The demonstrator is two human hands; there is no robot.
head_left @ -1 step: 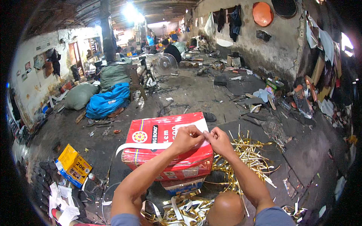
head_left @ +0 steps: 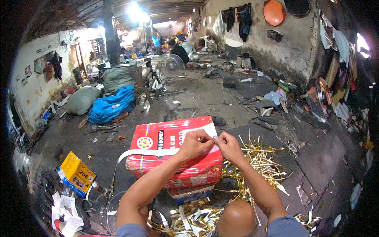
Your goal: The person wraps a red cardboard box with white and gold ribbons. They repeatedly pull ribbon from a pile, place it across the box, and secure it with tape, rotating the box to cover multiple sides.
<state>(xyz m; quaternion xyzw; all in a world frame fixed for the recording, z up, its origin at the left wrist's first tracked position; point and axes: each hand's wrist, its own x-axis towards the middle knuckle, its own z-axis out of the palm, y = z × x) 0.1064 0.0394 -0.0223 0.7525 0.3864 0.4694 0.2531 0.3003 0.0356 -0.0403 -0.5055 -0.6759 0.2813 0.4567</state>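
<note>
A red box [head_left: 148, 164] with a printed top stands right in front of me and serves as a surface under my hands. Across it runs a long white strip [head_left: 152, 152], whose left end curls over the box's edge. My left hand [head_left: 194, 144] has its fingers closed on this strip. Close beside it, at the right side of the box top, my right hand [head_left: 229, 147] pinches at the strip with thumb and forefinger. The fingertips of both hands nearly meet, and they hide most of what lies between them.
Gold and white strips [head_left: 256, 162] lie heaped right of the box, with more strips [head_left: 189, 221] by my knee [head_left: 237, 221]. At left sits a yellow carton [head_left: 77, 173]. Farther off are a blue sack [head_left: 112, 104], a fan [head_left: 173, 65] and a person [head_left: 179, 52].
The view has shifted slightly, so the box sits a little farther left and higher. Both hands keep nearly the same pinched pose over the box.
</note>
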